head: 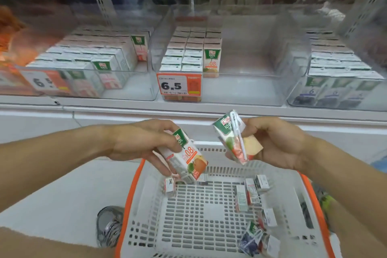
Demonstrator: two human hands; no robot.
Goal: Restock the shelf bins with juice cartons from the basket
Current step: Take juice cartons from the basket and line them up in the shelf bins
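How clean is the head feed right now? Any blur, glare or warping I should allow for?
Head view: sharpest on the two held cartons and the 6.5 price tag; soft and smeared at the far left shelf edge and behind the bins; wide-angle bending shows on the shelf rail; the clear middle bin looks hazy; lighting is even, no hard shadows.

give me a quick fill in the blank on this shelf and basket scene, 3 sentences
1. Each hand, left hand and right hand, holds one small juice ____.
2. The white plastic basket has an ____ rim.
3. The price tag on the clear middle bin reads ____.

Missing words: carton; orange; 6.5
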